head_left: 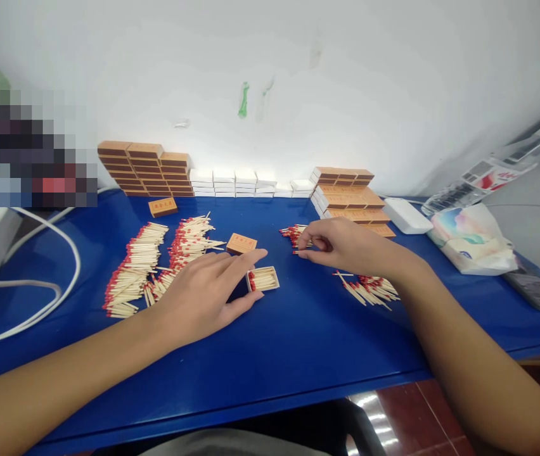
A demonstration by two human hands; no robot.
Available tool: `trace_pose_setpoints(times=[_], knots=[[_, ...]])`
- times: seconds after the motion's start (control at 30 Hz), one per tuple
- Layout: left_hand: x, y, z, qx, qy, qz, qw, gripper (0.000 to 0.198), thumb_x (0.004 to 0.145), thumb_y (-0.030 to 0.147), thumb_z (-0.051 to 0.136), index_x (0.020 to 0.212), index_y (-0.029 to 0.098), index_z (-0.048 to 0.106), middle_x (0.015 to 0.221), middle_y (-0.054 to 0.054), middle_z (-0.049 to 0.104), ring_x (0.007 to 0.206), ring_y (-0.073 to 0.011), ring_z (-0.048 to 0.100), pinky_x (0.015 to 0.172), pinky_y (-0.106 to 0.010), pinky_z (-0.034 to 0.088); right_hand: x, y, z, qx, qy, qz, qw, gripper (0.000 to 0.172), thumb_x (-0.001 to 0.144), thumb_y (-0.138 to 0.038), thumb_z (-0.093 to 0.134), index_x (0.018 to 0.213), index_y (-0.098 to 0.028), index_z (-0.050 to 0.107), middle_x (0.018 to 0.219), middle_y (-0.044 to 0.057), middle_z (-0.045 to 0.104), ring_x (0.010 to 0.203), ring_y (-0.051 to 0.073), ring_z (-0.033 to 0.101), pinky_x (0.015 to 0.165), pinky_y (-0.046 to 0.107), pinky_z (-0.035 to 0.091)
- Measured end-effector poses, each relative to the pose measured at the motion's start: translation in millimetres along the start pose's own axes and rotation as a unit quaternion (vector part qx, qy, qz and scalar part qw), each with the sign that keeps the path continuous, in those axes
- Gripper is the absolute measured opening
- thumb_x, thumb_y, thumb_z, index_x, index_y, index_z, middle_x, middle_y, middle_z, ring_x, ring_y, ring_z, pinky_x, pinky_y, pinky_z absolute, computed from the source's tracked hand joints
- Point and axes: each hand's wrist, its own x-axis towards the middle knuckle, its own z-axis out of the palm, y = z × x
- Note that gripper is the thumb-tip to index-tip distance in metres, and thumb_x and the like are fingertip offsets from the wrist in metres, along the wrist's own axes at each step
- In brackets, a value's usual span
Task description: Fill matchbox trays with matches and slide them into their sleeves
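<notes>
Head view, with the open match tray (266, 278) as reference. The tray lies on the blue table (293, 335), holding pale matches with their red heads toward its left end. The left hand (198, 291) reaches in from the tray's left, its thumb and forefinger parted around that end, one to the far side and one to the near; from where I stand I cannot tell whether they press on it. The right hand (353, 244) is to the tray's right and slightly beyond it, fingers curled and thumb near forefinger, at a small match heap (290, 233); I cannot tell whether a match is between the fingertips. Just beyond the tray, toward its left, sits an orange matchbox (242, 243). Two long match rows, the outer (139, 266) and the inner (187, 244), lie left of the tray; a further match pile (377, 288) lies to its right, beneath the right forearm. Well beyond the tray, along the wall, are white boxes (225, 183), flanked by a brown box stack (144, 170) on the left and an orange box stack (348, 196) on the right. Far right of the tray stands a tissue pack (472, 237).
</notes>
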Motion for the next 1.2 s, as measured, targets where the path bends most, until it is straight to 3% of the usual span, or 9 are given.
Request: trace_pose_setpoints(times=[0.17, 0.4, 0.6, 0.8, 0.97, 1.1, 1.2], knots=[[0.0, -0.6, 0.1, -0.001, 0.001, 0.001, 1.000, 0.051, 0.105, 0.036, 0.069, 0.152, 0.025, 0.050, 0.116, -0.003, 0.083, 0.102, -0.0263, 0.080, 0.089, -0.041, 0.062, 2.3, 3.7, 0.8, 0.005, -0.022, 0.017, 1.000, 0.020, 0.100, -0.036, 0.062, 0.093, -0.022, 0.076, 0.069, 0.000, 0.058, 0.062, 0.017, 0.051, 0.061, 0.032, 0.032], [-0.5, -1.5, 0.4, -0.002, -0.002, -0.002, 1.000, 0.058, 0.105, 0.037, 0.070, 0.156, 0.028, 0.046, 0.122, -0.004, 0.082, 0.107, -0.0269, 0.080, 0.091, -0.041, 0.062, 3.5, 2.9, 1.5, 0.002, -0.014, 0.020, 1.000, 0.025, 0.100, -0.045, 0.066, 0.092, -0.022, 0.073, 0.069, -0.001, 0.057, 0.061, 0.017, 0.049, 0.060, 0.031, 0.032], [0.9, -1.0, -0.2, 0.001, -0.002, 0.002, 1.000, 0.058, 0.104, 0.036, 0.071, 0.155, 0.025, 0.048, 0.122, -0.004, 0.082, 0.105, -0.0272, 0.080, 0.091, -0.042, 0.063, 3.7, 1.7, 1.3, 0.009, -0.027, 0.013, 1.000, 0.023, 0.104, -0.038, 0.060, 0.093, -0.022, 0.072, 0.071, 0.000, 0.059, 0.064, 0.018, 0.052, 0.063, 0.032, 0.034], [0.7, -0.1, -0.9, 0.003, -0.005, -0.001, 1.000, 0.054, 0.105, 0.038, 0.069, 0.153, 0.026, 0.048, 0.116, -0.003, 0.083, 0.100, -0.0263, 0.080, 0.089, -0.042, 0.063, -2.7, -28.5, 6.2, 0.047, 0.036, -0.055, 0.997, 0.027, 0.107, -0.041, 0.063, 0.089, -0.022, 0.068, 0.066, -0.004, 0.047, 0.064, 0.017, 0.050, 0.070, 0.032, 0.039], [1.7, -1.0, -0.6, -0.001, 0.002, 0.003, 1.000, 0.057, 0.104, 0.040, 0.072, 0.154, 0.025, 0.050, 0.116, -0.003, 0.083, 0.098, -0.0261, 0.080, 0.089, -0.041, 0.063, -4.5, -58.8, 24.3, 0.025, 0.057, -0.121, 0.991, 0.009, 0.108, -0.025, 0.065, 0.102, -0.020, 0.070, 0.092, 0.003, 0.070, 0.078, 0.017, 0.061, 0.073, 0.031, 0.042], [1.2, -2.9, -0.5, -0.004, 0.005, 0.005, 1.000, 0.058, 0.103, 0.039, 0.072, 0.154, 0.024, 0.049, 0.118, -0.004, 0.082, 0.100, -0.0264, 0.080, 0.088, -0.041, 0.063, -0.4, -66.8, 36.8, -0.018, 0.071, -0.126, 0.989, 0.009, 0.108, -0.017, 0.062, 0.106, -0.017, 0.070, 0.102, 0.007, 0.073, 0.084, 0.020, 0.066, 0.072, 0.031, 0.043], [0.8, -3.7, -1.0, -0.002, 0.007, 0.005, 1.000, 0.057, 0.104, 0.040, 0.070, 0.155, 0.025, 0.049, 0.118, -0.003, 0.082, 0.102, -0.0267, 0.080, 0.088, -0.042, 0.063, 1.5, -66.6, 39.6, -0.012, 0.078, -0.132, 0.988, 0.012, 0.109, -0.021, 0.060, 0.109, -0.017, 0.071, 0.103, 0.009, 0.073, 0.086, 0.021, 0.067, 0.074, 0.032, 0.044]])
